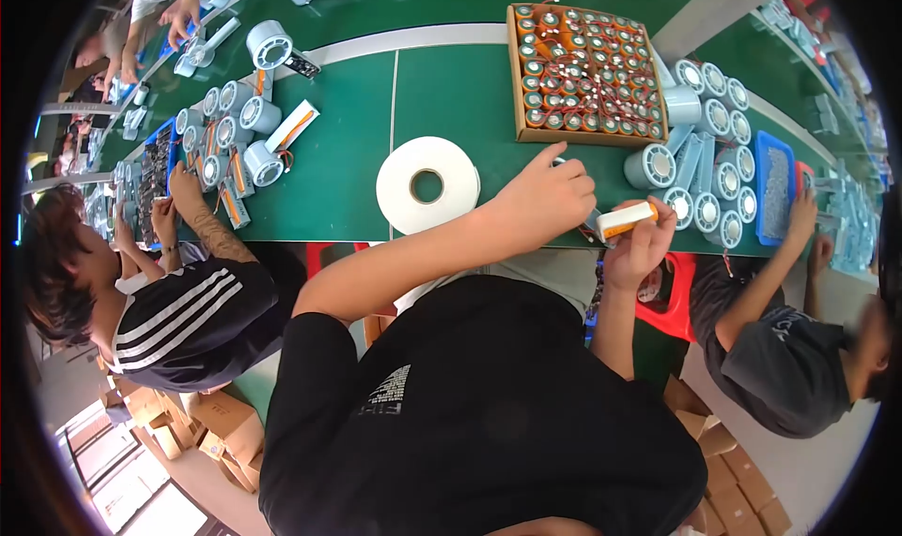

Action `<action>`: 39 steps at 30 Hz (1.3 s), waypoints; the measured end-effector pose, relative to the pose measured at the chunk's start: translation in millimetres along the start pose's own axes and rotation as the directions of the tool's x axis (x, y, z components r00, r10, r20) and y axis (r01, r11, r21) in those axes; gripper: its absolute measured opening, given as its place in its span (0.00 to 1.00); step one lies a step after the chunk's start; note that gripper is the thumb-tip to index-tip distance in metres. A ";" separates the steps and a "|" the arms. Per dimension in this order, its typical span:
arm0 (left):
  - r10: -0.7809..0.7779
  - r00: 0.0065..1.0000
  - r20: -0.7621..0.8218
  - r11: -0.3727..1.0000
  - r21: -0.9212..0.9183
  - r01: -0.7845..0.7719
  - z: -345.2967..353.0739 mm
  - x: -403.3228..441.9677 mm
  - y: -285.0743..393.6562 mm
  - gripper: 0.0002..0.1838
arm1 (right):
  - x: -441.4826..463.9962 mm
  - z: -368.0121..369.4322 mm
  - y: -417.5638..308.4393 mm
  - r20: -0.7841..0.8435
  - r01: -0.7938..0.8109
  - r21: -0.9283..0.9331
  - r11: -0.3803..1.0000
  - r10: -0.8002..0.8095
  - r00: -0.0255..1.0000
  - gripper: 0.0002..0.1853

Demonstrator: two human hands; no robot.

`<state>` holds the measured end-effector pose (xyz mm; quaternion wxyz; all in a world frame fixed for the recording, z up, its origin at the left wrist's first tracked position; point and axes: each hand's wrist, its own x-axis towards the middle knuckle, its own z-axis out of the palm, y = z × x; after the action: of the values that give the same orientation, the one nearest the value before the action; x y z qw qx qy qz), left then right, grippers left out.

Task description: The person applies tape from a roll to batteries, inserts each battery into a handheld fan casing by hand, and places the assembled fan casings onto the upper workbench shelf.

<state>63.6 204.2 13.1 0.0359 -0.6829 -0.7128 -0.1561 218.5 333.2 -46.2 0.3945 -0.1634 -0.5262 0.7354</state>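
One white-and-orange block [624, 220] in the right hand [637, 252] (left hand [547, 198] near).

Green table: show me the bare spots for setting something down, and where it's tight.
Bare: between the roll and the box, up to the pale strip; also between the left pile and the roll. Crowded: right of the box, cylinders packed toward the blue bin; and near the left hand and right hand, which grips a pack.

Small oblong piece [624, 220], white face, orange along lower side and right end; gripped in right hand [640, 247], right end tipped up, by desk's [340, 184] near edge.
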 end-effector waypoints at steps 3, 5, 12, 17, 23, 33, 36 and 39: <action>-0.022 0.999 -0.028 0.979 -0.203 0.016 -1.6 -7.9 -9.3 0.05 | 2.3 2.6 5.5 -0.019 -0.002 0.029 1.000 0.003 1.000 0.17; -0.040 0.997 -0.059 0.914 -0.406 0.012 -0.6 -11.0 -13.6 0.06 | 5.9 1.4 6.2 -0.043 0.007 0.043 0.999 -0.005 0.999 0.17; -0.101 0.978 -0.185 0.885 -0.465 0.003 7.6 -22.6 -17.5 0.08 | 7.4 12.9 10.5 -0.147 0.075 0.062 0.995 -0.065 0.987 0.15; -0.116 0.968 -0.225 0.911 -0.413 0.014 15.7 -20.0 -14.1 0.09 | 7.7 6.9 2.7 -0.076 0.249 -0.165 0.954 -0.264 0.962 0.15; -0.053 0.982 -0.182 0.930 -0.368 -0.018 7.6 -21.9 -17.2 0.10 | 8.9 -25.1 -15.7 0.406 0.487 -0.537 0.689 -0.295 0.865 0.21; -0.016 0.985 -0.172 0.935 -0.352 -0.046 8.8 -22.9 -23.1 0.09 | 30.2 -14.1 -20.2 0.743 0.777 -0.503 0.379 -0.270 0.613 0.16; -0.012 0.984 -0.180 0.930 -0.364 -0.055 12.0 -25.3 -22.5 0.10 | 33.1 -0.1 -29.9 0.774 0.767 -0.528 0.365 -0.166 0.611 0.13; -0.066 0.973 -0.219 0.901 -0.432 -0.036 14.9 -24.2 -23.3 0.16 | 38.8 13.2 -38.0 0.808 0.776 -0.546 0.314 -0.047 0.588 0.12</action>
<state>44.7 184.5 -11.4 -0.0361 -0.6456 -0.6567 -0.3882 200.7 359.0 0.1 0.2243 0.0887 -0.9470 0.2123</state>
